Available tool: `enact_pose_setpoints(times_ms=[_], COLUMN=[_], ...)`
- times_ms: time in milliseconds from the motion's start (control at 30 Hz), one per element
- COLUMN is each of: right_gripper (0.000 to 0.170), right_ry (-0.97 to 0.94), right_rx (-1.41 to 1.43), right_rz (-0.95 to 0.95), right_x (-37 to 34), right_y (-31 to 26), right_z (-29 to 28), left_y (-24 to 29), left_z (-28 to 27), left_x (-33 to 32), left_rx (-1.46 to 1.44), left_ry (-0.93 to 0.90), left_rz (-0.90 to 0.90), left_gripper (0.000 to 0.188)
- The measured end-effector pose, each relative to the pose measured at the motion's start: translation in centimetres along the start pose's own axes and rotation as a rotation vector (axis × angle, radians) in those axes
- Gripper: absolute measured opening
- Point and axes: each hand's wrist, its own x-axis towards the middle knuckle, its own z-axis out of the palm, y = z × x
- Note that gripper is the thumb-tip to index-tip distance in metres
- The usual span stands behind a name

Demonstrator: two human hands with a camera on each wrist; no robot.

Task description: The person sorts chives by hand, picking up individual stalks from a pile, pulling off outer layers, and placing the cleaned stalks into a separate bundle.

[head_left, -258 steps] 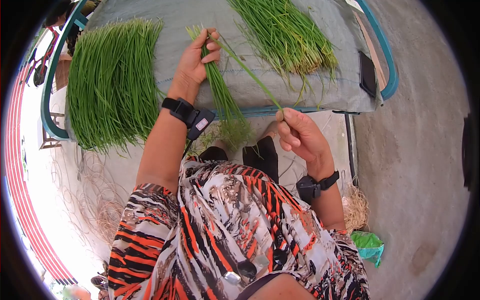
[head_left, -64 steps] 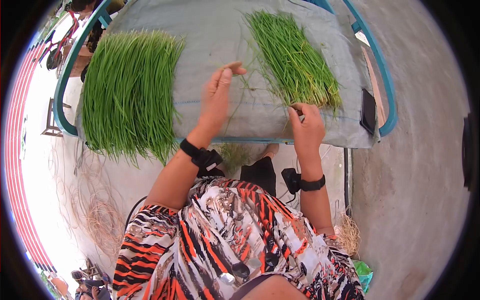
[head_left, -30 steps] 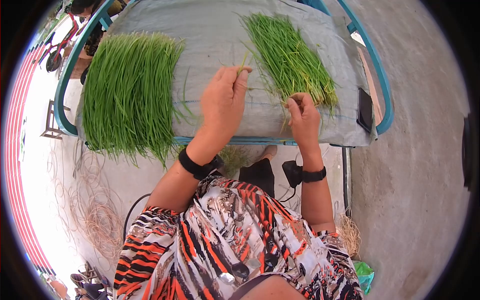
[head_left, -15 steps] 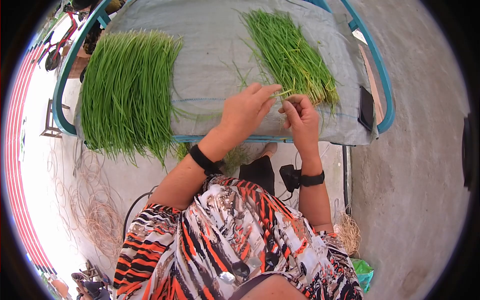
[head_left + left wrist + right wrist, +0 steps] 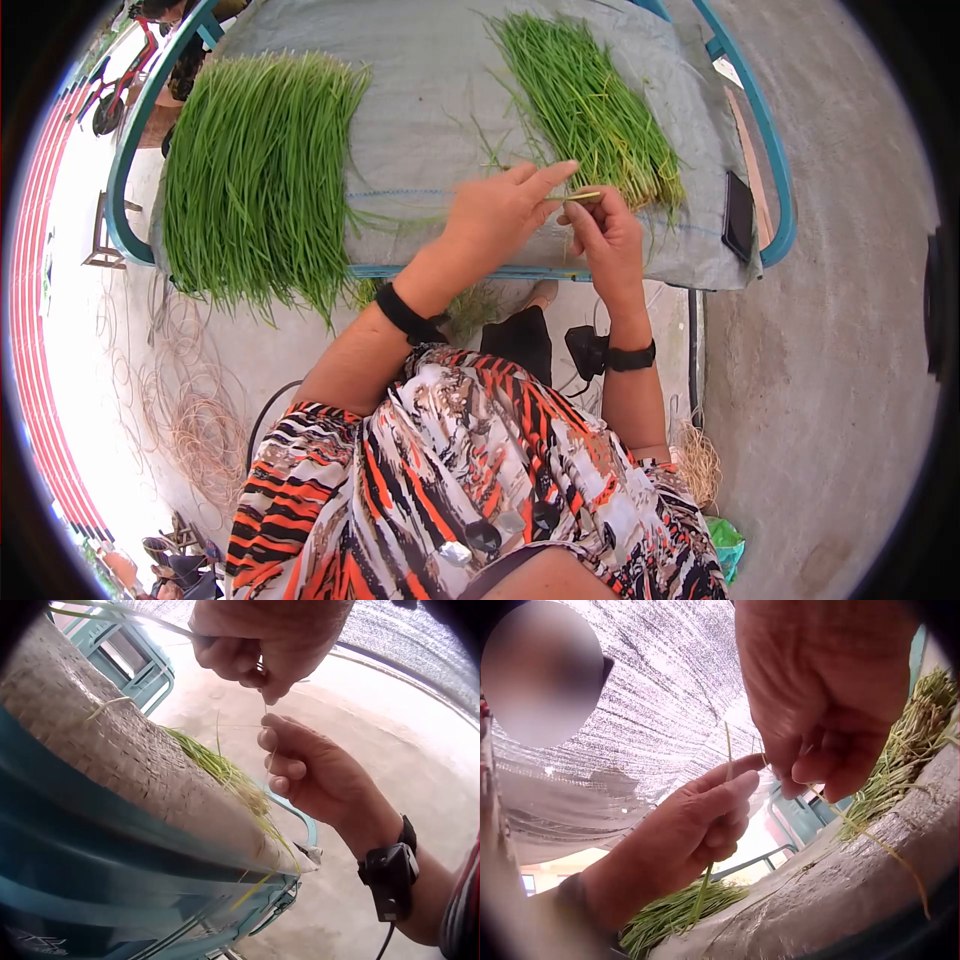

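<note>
Over the near edge of the covered table, my left hand (image 5: 495, 215) pinches a green stalk (image 5: 700, 896) that trails out to the left. Its fingertips are close beside those of my right hand (image 5: 610, 245), whose thumb and fingers pinch a thin yellowish strand (image 5: 889, 849). In the left wrist view, fine fibres run between the left hand (image 5: 274, 637) and the right hand (image 5: 322, 772). Behind the right hand lies a slanted pile of green stalks (image 5: 580, 100) with pale yellowish ends towards me. A wide, neat row of stalks (image 5: 255, 180) lies at the left.
The grey sheet (image 5: 410, 120) covers a table with blue-green rails (image 5: 768, 150). A black phone (image 5: 738, 215) lies near its right edge. Loose stalk bits are on the sheet. Coiled strands (image 5: 190, 420) and a green bag (image 5: 724, 545) lie on the floor.
The bunch seen earlier in my left hand is no longer in it. Over the last second that hand has moved right and slightly down, up to my right hand, which has barely moved.
</note>
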Motion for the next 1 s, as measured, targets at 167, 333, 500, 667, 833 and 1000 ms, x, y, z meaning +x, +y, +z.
enact_pose_setpoints(times_ms=[167, 333, 500, 667, 833, 1000], right_gripper=[0.01, 0.01, 0.011, 0.012, 0.012, 0.012], right_ry=[-0.023, 0.018, 0.024, 0.02, 0.074, 0.12], right_rx=[-0.036, 0.093, 0.106, 0.125, 0.076, 0.149], right_rz=[-0.006, -0.004, -0.024, -0.023, 0.009, -0.016], right_x=[-0.2, 0.0, -0.2, -0.2, -0.2, 0.1], right_y=[0.0, 0.2, 0.2, 0.1, 0.3, 0.6], right_z=[-0.1, -0.4, -0.3, -0.3, -1.0, -2.2], left_y=[-0.7, -1.2, -2.0, -1.6, -1.8, -1.8], left_z=[1.1, 0.3, 1.3, 1.0, 0.1, -0.7], left_x=[-0.5, -0.6, -0.7, -0.7, -0.6, -0.5], left_rx=[-0.178, -0.193, -0.24, -0.247, -0.338, -0.535], left_ry=[0.06, -0.053, -0.107, -0.169, -0.175, -0.206], left_rz=[-0.055, -0.062, 0.012, -0.018, -0.08, -0.252], left_gripper=[0.018, 0.014, 0.013, 0.017, 0.017, 0.021])
